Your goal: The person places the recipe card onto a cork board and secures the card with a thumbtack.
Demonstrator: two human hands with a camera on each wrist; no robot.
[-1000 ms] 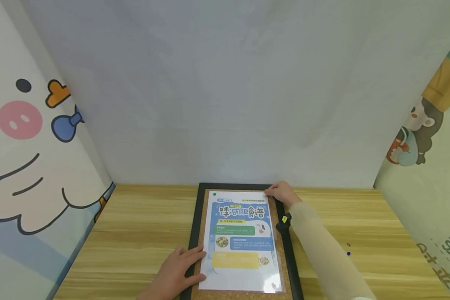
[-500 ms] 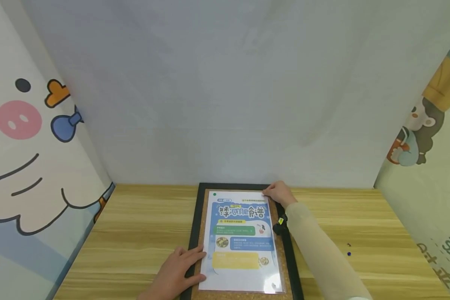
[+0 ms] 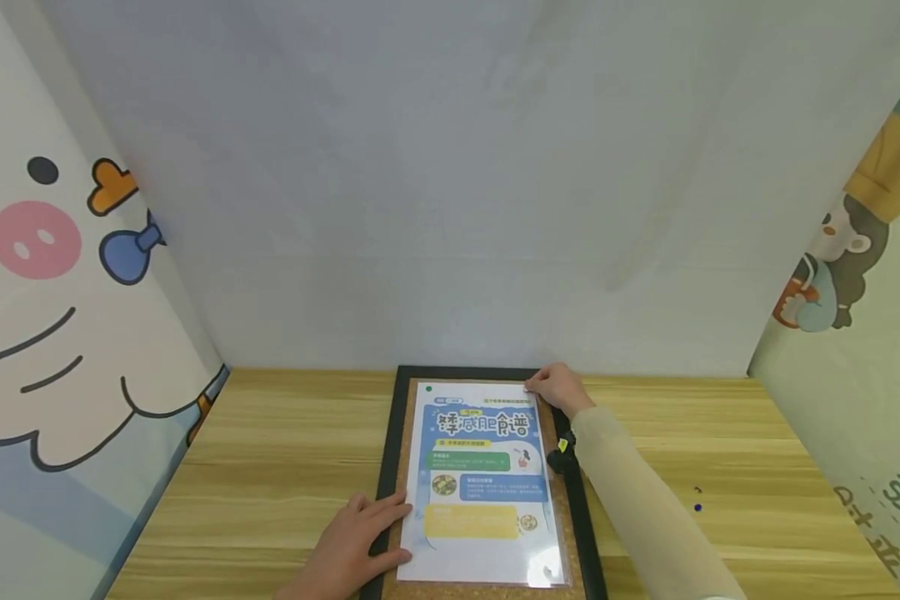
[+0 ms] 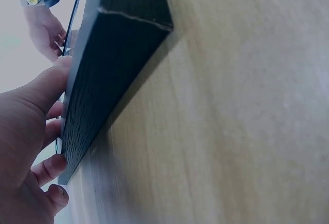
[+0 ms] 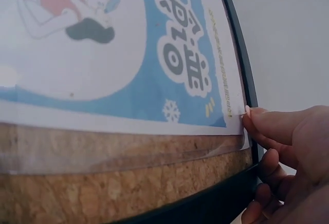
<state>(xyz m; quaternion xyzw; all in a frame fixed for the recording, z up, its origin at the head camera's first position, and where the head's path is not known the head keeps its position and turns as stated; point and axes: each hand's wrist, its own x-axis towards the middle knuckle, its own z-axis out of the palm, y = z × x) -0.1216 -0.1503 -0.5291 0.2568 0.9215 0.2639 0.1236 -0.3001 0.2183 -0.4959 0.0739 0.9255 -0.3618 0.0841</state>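
A laminated poster [image 3: 487,483] with a blue heading lies on a cork board [image 3: 487,590] with a black frame [image 3: 392,442]. A green thumbtack [image 3: 429,388] sits at its top left corner. My right hand [image 3: 560,388] is at the top right corner. In the right wrist view, its thumb and forefinger pinch a small pale thumbtack [image 5: 248,111], its point toward the sheet; whether the point has entered the cork cannot be told. My left hand [image 3: 352,542] lies across the frame's left side, fingers extended, fingertips on the poster's left edge.
On the wooden table [image 3: 285,450], right of the board, lie a small blue piece [image 3: 697,507] and a tiny dark piece [image 3: 697,490]. A white curtain [image 3: 450,208] rises behind the board's far edge. Printed cloths flank the table.
My right hand and wrist have shifted slightly left along the poster's top right corner, mostly in the first half second. The left hand, poster and board stay in place.
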